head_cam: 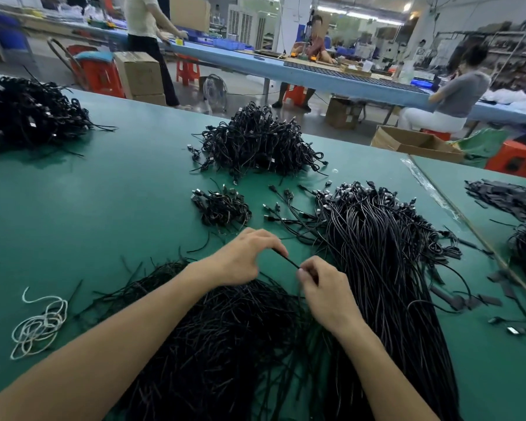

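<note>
Holding one black tie (286, 259) taut betw. both hands, over the green table (104, 208).
L hand (243, 259) and R hand (322, 287) each pinch an end; loose ties (219, 329) lie directly under the grip, long cables (383, 268) just right of it.

Table surface (104, 208): plain green. Cable bundles (383, 253): black. Cord coil (40, 326), near left: white. Stools (99, 75), far: orange-red.

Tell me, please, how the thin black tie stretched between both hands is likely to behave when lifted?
The thin black tie is probably fairly stiff: it spans straight between left hand and right hand. Likely very light, since each hand merely pinches it.
</note>
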### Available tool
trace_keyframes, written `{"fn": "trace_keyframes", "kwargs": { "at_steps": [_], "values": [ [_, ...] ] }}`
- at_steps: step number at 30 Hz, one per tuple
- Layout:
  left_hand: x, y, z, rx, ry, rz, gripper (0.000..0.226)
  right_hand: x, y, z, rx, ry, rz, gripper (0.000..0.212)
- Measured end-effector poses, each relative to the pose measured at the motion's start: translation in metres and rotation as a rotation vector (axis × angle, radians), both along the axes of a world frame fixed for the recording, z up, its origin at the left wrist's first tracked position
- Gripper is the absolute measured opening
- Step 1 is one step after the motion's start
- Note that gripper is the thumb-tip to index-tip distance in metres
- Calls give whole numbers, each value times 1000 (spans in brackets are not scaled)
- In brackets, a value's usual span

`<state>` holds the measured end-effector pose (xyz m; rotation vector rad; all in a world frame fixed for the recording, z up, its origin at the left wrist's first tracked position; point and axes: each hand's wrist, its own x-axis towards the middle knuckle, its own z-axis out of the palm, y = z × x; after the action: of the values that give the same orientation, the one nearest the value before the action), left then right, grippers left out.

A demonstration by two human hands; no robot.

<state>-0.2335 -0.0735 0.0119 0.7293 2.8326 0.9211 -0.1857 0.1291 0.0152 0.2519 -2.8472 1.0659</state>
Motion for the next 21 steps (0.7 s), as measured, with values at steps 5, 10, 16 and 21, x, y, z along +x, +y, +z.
{"fn": "trace_keyframes", "kwargs": {
  "at_steps": [5, 10, 16, 21],
  "values": [
    [11, 10, -11, 97, 135, 174, 13, 19, 10, 21, -342, 10, 124, 20],
    [29, 1, 6, 555, 335, 404, 44, 27, 39, 26, -569, 156, -116, 24],
    [54, -10, 33, 403, 475, 337, 43, 26, 48, 27, -302, 144, -124, 17],
    [66, -13, 30, 195, 157, 218, 54, 38, 24, 38, -185, 18, 223, 19]
  ]
}}
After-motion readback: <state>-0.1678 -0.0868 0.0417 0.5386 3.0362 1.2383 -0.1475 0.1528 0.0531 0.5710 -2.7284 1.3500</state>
